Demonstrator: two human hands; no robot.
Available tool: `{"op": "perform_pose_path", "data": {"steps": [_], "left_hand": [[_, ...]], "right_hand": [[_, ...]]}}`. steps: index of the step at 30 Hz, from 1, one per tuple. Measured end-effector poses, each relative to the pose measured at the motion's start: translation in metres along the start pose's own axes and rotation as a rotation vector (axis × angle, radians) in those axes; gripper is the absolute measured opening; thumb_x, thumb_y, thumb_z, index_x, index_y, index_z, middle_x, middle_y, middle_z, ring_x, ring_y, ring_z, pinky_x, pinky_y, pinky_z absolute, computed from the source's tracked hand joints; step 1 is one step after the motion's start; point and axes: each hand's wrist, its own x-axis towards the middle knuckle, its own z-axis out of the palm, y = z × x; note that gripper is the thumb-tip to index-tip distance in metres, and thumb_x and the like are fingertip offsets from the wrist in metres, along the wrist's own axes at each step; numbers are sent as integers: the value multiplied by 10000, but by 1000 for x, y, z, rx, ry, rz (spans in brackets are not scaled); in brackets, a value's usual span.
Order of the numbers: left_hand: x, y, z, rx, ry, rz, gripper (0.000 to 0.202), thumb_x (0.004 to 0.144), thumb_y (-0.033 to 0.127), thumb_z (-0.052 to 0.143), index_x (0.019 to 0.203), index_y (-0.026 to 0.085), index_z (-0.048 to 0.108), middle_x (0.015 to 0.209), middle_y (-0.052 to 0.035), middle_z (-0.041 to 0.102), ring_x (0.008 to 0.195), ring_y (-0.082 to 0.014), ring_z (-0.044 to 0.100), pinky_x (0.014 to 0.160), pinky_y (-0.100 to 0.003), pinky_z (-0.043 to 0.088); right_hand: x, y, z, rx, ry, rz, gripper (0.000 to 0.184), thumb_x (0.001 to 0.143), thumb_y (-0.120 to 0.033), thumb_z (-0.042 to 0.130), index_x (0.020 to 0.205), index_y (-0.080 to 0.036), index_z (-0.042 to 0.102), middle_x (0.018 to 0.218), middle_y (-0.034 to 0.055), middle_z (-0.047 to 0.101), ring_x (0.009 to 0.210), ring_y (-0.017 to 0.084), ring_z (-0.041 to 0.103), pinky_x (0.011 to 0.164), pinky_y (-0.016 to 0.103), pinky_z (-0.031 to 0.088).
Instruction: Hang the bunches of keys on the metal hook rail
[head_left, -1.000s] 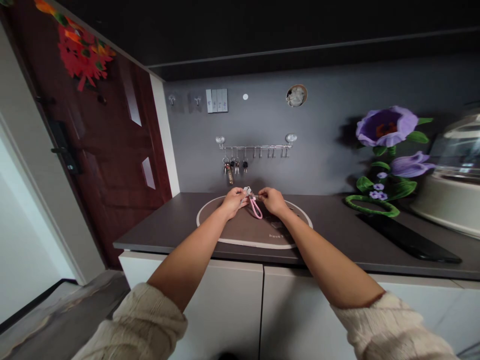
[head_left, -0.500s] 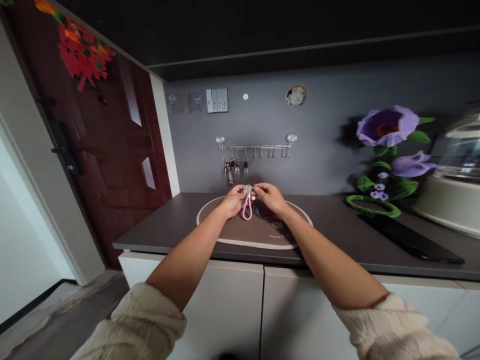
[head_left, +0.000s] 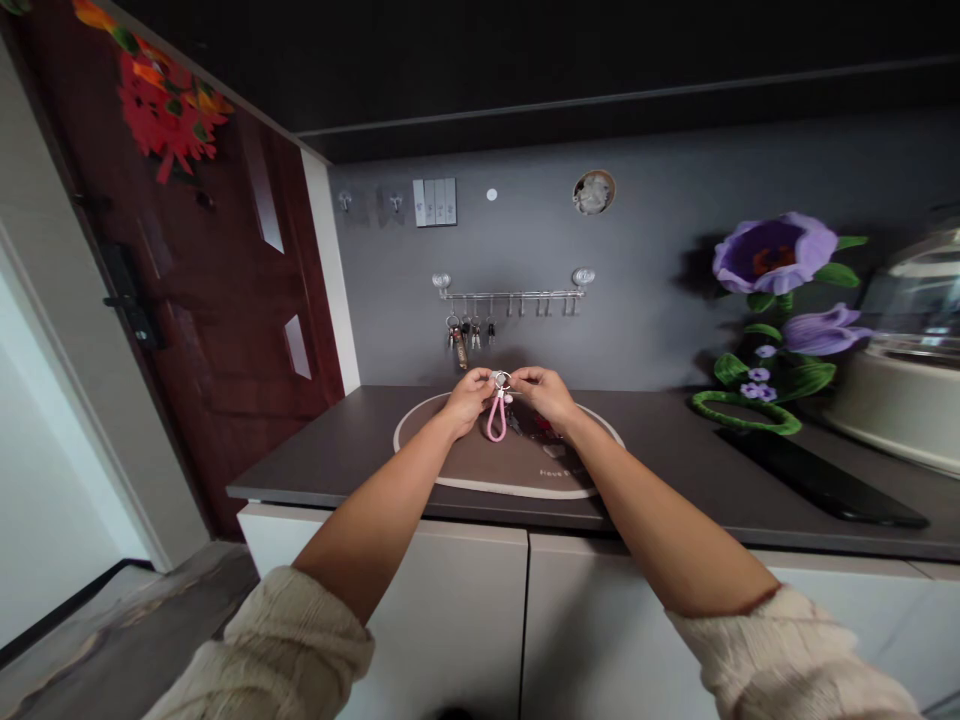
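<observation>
My left hand (head_left: pixel 469 397) and my right hand (head_left: pixel 546 394) meet above an oval brown mat (head_left: pixel 465 470) on the dark countertop (head_left: pixel 330 450). Both pinch a metal key ring (head_left: pixel 500 380) between their fingertips. A pink braided strap (head_left: pixel 495 418) hangs straight down from that ring. Dark and red small things (head_left: pixel 534 430) lie on the mat under my right hand; I cannot make them out. On the wall behind, a chrome hook rail (head_left: pixel 510 294) carries several keys (head_left: pixel 469 333) at its left end.
A purple artificial flower (head_left: pixel 776 310) stands at the right, with a dark flat tray (head_left: pixel 817 478) in front of it and a white appliance (head_left: pixel 900 370) beyond. A dark red door (head_left: pixel 202 300) is at the left. White cabinet doors (head_left: pixel 480 620) sit below the counter.
Both hands rose slightly and drew together on the ring. The pink strap, slanting to the right a second ago, now hangs straight down.
</observation>
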Motion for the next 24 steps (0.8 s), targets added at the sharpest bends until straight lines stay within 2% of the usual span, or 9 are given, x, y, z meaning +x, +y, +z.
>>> {"op": "perform_pose_path", "data": {"steps": [6,12,17,20,24], "left_hand": [[4,-2,-4,82,54,113,191,676,256,593,781,149,474,696,12,560,632,-79,541,685,-246,430],[7,-1,-9,357,126,273,109,665,190,558,757,142,525,688,7,559,650,-88,513,684,-232,397],[4,1,-8,558,57,344,91,629,116,558,715,143,544,702,-3,565,679,-104,522,686,-236,396],[1,2,-5,564,14,333,106,638,156,574,742,143,558,740,-20,585,714,-119,538,701,-246,404],[-1,6,-2,502,59,340,156,694,240,547,805,135,582,808,-50,608,750,-126,545,733,-256,405]], "right_hand": [[-1,-3,0,117,25,85,222,627,-306,589,746,-120,605,738,41,632,649,101,547,692,245,411],[-1,-2,-2,194,8,116,201,634,-300,590,732,-124,596,693,31,626,594,88,536,638,234,424],[-1,-4,-4,246,37,114,186,642,-299,592,724,-132,578,689,29,623,577,78,536,623,224,437],[-1,-4,-4,246,45,99,220,645,-333,597,748,-139,574,726,34,627,612,86,553,636,231,447],[-2,-6,-3,237,25,82,253,631,-358,612,760,-144,577,714,23,621,610,88,551,623,233,451]]}}
